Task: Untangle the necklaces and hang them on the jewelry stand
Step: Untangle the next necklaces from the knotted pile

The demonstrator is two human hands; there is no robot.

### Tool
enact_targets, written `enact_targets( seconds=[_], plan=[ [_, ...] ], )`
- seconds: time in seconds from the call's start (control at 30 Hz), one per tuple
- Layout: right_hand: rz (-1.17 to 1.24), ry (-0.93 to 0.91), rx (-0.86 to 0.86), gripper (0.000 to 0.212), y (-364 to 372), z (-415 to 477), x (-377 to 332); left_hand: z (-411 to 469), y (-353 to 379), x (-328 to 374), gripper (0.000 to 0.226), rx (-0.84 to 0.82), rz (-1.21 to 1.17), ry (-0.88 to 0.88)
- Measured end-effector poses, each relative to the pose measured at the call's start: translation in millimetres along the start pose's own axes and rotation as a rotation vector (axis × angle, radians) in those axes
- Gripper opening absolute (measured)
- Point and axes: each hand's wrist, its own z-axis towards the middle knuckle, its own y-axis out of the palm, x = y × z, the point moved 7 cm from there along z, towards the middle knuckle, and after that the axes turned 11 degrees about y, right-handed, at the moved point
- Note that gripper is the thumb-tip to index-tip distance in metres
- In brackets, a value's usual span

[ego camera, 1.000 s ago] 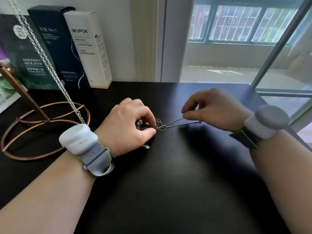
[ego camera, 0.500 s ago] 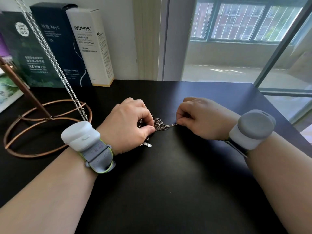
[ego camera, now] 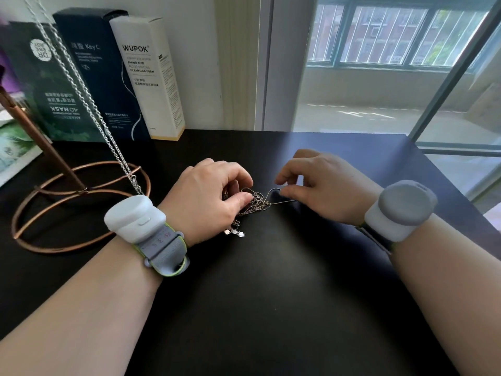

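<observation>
On the black table (ego camera: 271, 308): the tangled necklaces (ego camera: 257, 203) lie in one small knot between the two hands, with their pendants (ego camera: 235, 233) trailing toward the person.
Left hand (ego camera: 211, 204): thumb and fingers pinch the knot's left side and pin it down.
Right hand (ego camera: 322, 188): the fingers are curled at a loose loop on the knot's right. I cannot tell whether they actually grip it (the thumb tip is at the strand, the forefinger just above).
Jewelry stand (ego camera: 40, 142): copper, well to the left. A heavier silver chain (ego camera: 81, 86) already hangs on it.
Step in hand: untangling. It looks early, since no fine chain is free yet.
Next move: probably easing one loop outward while the left hand anchors the knot. Loosen rather than tug, as thin chains cinch tight.
</observation>
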Motion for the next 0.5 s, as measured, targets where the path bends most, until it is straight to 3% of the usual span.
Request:
enact_targets(
  seconds=[0.1, 0.33, 0.5],
  plan=[
    [-0.053, -0.008, -0.012, 0.011, 7, 2, -7, 4, 5, -1, 0.018, -0.017, 0.043, 0.013],
    [-0.117, -0.027, -0.047, 0.007, 13, 1, -14, 8, 14, -2, 0.006, -0.066, 0.075, 0.026],
    [-0.032, -0.015, -0.006, 0.007, 8, 1, -12, 8, 15, -3, 0.009, -0.061, 0.088, 0.053]
  ],
)
